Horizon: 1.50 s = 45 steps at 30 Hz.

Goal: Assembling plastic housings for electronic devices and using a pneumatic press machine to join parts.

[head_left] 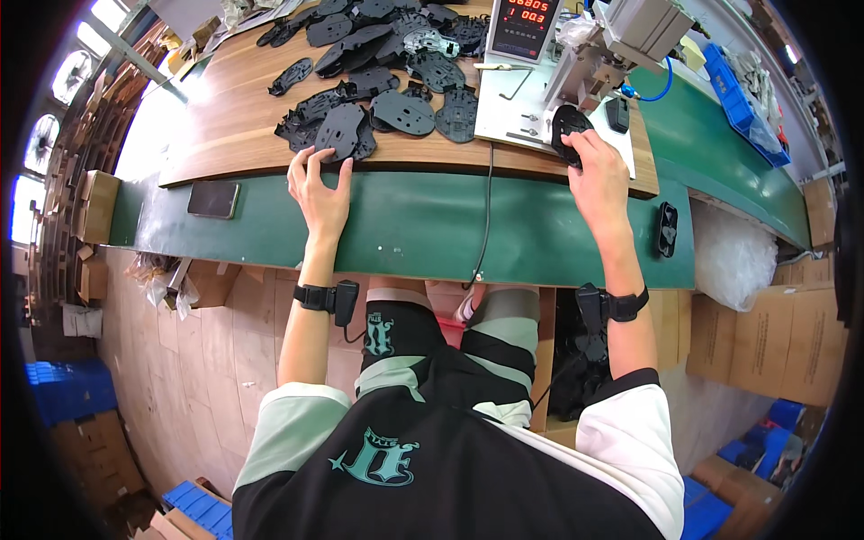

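One black oval part (567, 118), I see remotely, is pinched in the right hand (602, 175) at a machine (621, 47) just beyond it, apparently to steady it; the left hand (320, 193), thumb and fingers spread, touches a dark plate (341, 129) ahead, seemingly kept within reach. Beyond both wrists, a wooden board (225, 126) tops a green table (418, 216); cardboard boxes (765, 340) stand right of the right hand.

Black oval piece (566, 121) partly hidden behind the right-hand fingers (585, 142)

Matt plastic parts (372, 82), wooden board (225, 117)
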Each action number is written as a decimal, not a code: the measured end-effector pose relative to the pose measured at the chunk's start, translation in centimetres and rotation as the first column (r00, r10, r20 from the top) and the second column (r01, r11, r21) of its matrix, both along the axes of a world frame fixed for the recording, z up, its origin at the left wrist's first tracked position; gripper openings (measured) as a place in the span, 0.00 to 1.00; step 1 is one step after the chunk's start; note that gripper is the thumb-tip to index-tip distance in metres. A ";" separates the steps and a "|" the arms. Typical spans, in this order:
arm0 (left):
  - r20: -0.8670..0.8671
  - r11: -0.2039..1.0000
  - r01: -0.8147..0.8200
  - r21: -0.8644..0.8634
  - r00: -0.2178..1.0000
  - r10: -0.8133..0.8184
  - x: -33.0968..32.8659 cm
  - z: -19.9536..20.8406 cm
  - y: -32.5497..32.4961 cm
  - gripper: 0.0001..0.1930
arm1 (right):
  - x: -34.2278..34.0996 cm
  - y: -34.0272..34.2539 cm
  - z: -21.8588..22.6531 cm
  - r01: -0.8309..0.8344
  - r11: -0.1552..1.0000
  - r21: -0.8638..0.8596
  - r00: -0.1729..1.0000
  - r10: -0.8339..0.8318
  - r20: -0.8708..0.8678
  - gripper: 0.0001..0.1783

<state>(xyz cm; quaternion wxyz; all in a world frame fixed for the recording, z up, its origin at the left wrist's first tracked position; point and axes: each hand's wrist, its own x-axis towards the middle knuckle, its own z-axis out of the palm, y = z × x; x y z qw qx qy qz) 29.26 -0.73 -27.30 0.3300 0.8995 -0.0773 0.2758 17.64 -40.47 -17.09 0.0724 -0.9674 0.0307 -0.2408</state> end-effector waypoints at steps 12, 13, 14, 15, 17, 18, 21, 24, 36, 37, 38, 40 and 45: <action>-0.173 0.954 0.100 0.281 0.984 -0.052 5.2 7.7 -1.5 0.36 | 0.1 0.4 -0.4 0.008 1.000 0.029 0.999 -0.010 0.049 0.23; -0.207 0.890 0.099 0.445 0.978 -0.005 5.5 7.6 -1.9 0.38 | 0.1 0.3 -0.5 0.007 0.999 0.050 0.998 -0.010 0.057 0.23; -0.205 0.890 0.108 0.444 0.979 -0.016 5.7 7.6 -2.3 0.38 | 0.0 0.2 -0.6 0.018 0.999 0.049 0.998 -0.021 0.058 0.23; -0.293 0.897 0.128 0.423 0.956 0.002 6.1 7.6 -2.7 0.39 | 0.0 0.2 -0.7 0.010 0.998 0.065 0.997 -0.015 0.070 0.23; -0.293 0.897 0.122 0.426 0.956 0.009 6.6 7.1 -2.6 0.38 | 0.0 0.4 -0.7 0.001 0.996 0.093 0.997 -0.008 0.080 0.23; -0.143 0.908 0.067 0.414 0.990 -0.008 6.7 7.0 -2.3 0.37 | 0.0 0.5 -0.8 0.010 0.995 0.097 0.997 -0.018 0.080 0.23; -0.201 0.978 0.018 0.209 0.979 0.025 6.9 8.6 -1.5 0.30 | 0.0 0.7 -0.7 0.003 0.996 0.090 0.995 -0.011 0.096 0.22; -0.171 0.973 0.146 0.180 0.978 -0.115 7.9 9.2 0.0 0.26 | -0.1 0.6 -0.8 0.029 0.995 0.096 0.995 -0.037 0.088 0.22; 0.024 0.912 0.402 -0.080 0.915 -0.402 -4.0 14.6 -1.9 0.18 | 0.3 0.3 -0.9 0.050 0.991 0.122 0.994 -0.061 0.088 0.20; 0.075 0.901 0.432 0.032 0.898 -0.434 -5.2 14.3 -2.3 0.15 | 0.3 0.4 -1.1 0.050 0.992 0.116 0.994 -0.061 0.093 0.21; 0.123 0.881 0.451 0.145 0.875 -0.468 -6.1 14.1 -2.8 0.14 | 0.3 0.2 -1.1 0.052 0.993 0.105 0.993 -0.062 0.097 0.21; 0.076 0.889 0.456 0.046 0.886 -0.458 -7.6 12.6 -3.2 0.13 | 0.4 0.7 -0.8 0.035 0.992 0.121 0.995 -0.046 0.093 0.21; 0.061 0.896 0.423 0.133 0.899 -0.433 -9.7 10.7 -4.6 0.13 | -0.1 1.0 -0.7 0.065 0.989 0.132 0.997 -0.070 0.039 0.23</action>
